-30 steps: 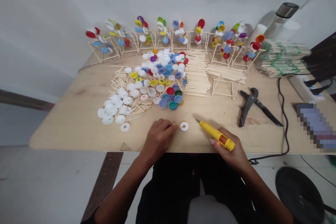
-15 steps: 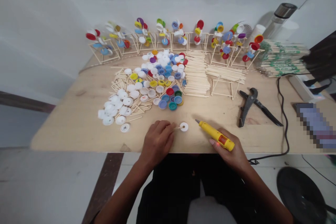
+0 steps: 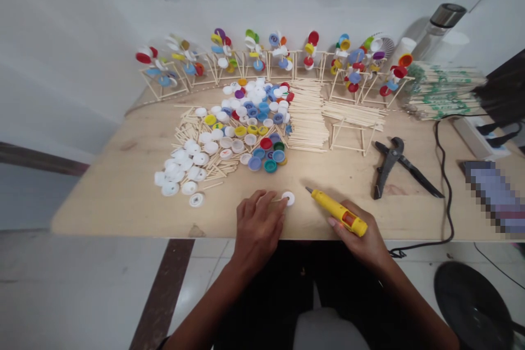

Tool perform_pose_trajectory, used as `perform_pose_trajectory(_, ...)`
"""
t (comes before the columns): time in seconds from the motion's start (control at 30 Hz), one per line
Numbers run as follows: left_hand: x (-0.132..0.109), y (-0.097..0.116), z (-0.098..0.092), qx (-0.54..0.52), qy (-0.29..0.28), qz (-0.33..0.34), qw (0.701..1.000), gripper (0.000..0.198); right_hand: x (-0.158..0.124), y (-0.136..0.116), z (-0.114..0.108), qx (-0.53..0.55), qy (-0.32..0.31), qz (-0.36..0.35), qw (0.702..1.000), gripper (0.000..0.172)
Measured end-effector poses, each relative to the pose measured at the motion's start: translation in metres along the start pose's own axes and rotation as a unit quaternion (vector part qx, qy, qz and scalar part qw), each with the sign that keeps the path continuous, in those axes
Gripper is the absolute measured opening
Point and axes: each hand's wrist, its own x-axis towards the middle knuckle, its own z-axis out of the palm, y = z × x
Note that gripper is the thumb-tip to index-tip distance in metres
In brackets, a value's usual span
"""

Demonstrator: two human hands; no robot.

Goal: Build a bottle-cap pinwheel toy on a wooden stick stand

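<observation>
My left hand rests on the table with its fingers spread, the index fingertip touching a white round cap. A thin wooden stick runs from that cap, partly hidden under the fingers. Closed around a yellow pen-shaped glue gun is my right hand; its metal nozzle points left towards the cap, some distance away. A separate white cap lies off to the left, beside a heap of white caps.
Mixed colored bottle caps and bundled sticks lie ahead. A small stick frame stands near black-handled cutters. Stick stands with cap wheels line the back. Right are a power strip, black cable and phone.
My left hand has slid right and its fingers have spread, the index finger now reaching the white cap instead of pinching the stick. The glue gun has barely moved.
</observation>
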Motion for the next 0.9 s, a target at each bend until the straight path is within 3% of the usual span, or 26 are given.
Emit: perform_pose_trajectory(0.9,-0.0043,-0.0038,0.0091,-0.05,0.004,-0.025,0.998,0.035,-0.0019,0.0054,-0.0017,-0.026,-0.012,0.009,1.0,0.022)
